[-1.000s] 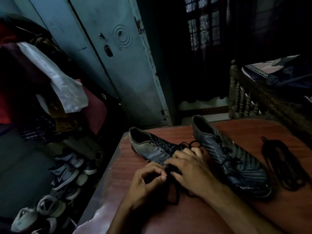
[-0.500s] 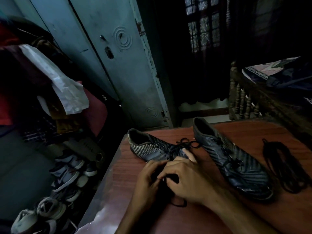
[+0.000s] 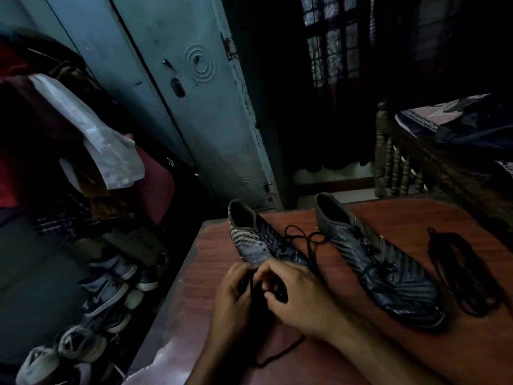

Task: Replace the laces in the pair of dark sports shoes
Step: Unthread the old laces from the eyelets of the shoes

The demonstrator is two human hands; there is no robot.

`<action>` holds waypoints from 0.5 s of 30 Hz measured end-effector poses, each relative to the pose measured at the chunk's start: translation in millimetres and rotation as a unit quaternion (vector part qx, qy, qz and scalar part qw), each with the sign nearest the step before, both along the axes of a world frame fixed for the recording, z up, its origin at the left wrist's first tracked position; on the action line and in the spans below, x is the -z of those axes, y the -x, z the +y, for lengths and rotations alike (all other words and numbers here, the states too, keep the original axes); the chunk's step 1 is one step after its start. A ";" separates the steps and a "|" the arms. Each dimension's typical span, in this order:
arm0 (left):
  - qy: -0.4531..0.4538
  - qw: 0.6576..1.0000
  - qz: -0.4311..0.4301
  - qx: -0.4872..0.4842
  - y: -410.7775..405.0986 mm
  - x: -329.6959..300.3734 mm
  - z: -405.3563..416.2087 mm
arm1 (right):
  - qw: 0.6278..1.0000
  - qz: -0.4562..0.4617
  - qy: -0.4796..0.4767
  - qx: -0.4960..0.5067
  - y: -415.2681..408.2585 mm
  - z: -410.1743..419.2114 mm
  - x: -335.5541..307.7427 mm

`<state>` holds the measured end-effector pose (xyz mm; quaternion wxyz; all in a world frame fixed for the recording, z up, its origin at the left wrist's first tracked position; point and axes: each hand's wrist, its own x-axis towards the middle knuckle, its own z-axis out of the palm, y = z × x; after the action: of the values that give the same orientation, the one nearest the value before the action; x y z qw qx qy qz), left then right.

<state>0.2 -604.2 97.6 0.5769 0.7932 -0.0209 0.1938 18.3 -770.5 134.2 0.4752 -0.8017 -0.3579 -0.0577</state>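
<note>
Two dark sports shoes lie on a reddish wooden table (image 3: 327, 365). The left shoe (image 3: 255, 237) has its toe hidden under my hands. My left hand (image 3: 236, 295) and my right hand (image 3: 299, 295) meet over its front, each with fingers curled round a black lace (image 3: 305, 240). The lace loops loosely between the shoes, and another stretch trails toward me across the table. The right shoe (image 3: 380, 262) lies untouched, toe pointing toward me. A bundle of loose black laces (image 3: 466, 273) lies to its right.
The table's left edge drops to a floor pile of several sneakers (image 3: 111, 284). A grey metal cupboard (image 3: 177, 93) stands behind, hung clothes (image 3: 83, 134) at the left. A carved wooden bed rail (image 3: 416, 165) is at the far right.
Both hands have drawn back toward me along the left shoe, so more of its upper shows. The lace loops have been pulled out longer, and the lace end trails further down the table.
</note>
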 end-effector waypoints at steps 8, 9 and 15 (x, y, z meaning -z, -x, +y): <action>0.227 0.971 0.041 0.061 3.3 -1.5 1.9 | 0.990 -0.013 0.098 0.097 -19.7 -4.0 21.2; 0.219 0.973 0.039 0.063 4.2 -3.5 2.2 | 0.989 -0.019 0.106 0.101 -20.2 -4.5 21.9; 0.196 0.974 0.051 0.101 8.4 -11.1 6.6 | 0.985 -0.037 0.110 0.126 -21.9 -4.3 21.4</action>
<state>-8.2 -597.7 108.7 0.7382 0.6672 -0.0332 0.0941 40.1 -774.9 112.9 0.3597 -0.8850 -0.2754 -0.1073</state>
